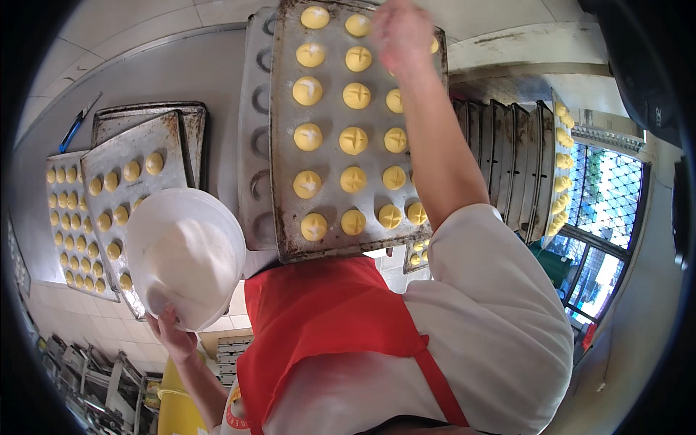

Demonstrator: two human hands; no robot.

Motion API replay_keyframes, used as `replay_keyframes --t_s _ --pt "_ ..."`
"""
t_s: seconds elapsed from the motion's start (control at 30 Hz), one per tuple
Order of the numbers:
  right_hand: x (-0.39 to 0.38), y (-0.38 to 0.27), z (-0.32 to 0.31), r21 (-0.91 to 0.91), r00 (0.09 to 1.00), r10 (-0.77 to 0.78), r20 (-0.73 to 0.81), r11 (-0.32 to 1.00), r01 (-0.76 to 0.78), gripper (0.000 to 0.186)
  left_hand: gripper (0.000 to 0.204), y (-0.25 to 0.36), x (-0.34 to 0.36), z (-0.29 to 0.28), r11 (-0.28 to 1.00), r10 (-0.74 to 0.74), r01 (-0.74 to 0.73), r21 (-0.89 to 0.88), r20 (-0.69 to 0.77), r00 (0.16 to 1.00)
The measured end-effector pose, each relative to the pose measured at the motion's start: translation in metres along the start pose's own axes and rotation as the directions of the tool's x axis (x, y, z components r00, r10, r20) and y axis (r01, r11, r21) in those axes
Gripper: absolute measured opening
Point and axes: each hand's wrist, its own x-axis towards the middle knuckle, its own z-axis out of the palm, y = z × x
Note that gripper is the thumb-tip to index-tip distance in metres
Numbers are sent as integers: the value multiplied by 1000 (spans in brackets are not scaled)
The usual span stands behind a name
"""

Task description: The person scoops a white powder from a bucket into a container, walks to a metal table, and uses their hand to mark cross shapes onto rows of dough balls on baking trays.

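Observation:
My left hand (171, 333) grips the lower rim of a white plastic tub (230, 225), tilted so the white granular powder (187, 254) inside shows. My right hand (402, 36) is over the far end of a worn metal baking tray (286, 217), its fingers drawn together; whatever they hold is hidden. Rows of round yellow dough pieces (353, 141) sit on this tray, scored with crosses on top. White granules lie on most pieces of the leftmost column, such as the dough piece (308, 137), and on some at the far end.
Under the main tray lies another tray (257, 87) with round hollows. To the left, further trays (94, 163) carry dough balls, beside a blue-handled tool (71, 134). Stacked trays (500, 152) stand at the right, near a window (605, 196). A yellow bin (177, 399) is at lower left.

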Motion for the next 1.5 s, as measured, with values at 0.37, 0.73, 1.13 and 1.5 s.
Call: replay_keyframes --t_s 0.37,0.73,1.13,1.5 --pt "-82 -19 -21 -13 993 62 105 998 -61 38 55 -18 -30 -5 998 40 -40 -56 -1 999" --pt "-146 -10 -42 23 982 55 180 998 -60 36 54 -34 -49 -26 990 112 -104 -98 80 990" --pt "-214 -3 -57 23 984 123 132 992 -127 37 47 -46 -59 -30 984 111 -94 -152 107 988" --pt "-272 4 -80 -41 983 140 118 990 -136 35 46 -52 -46 -33 989 104 -90 -118 117 988"
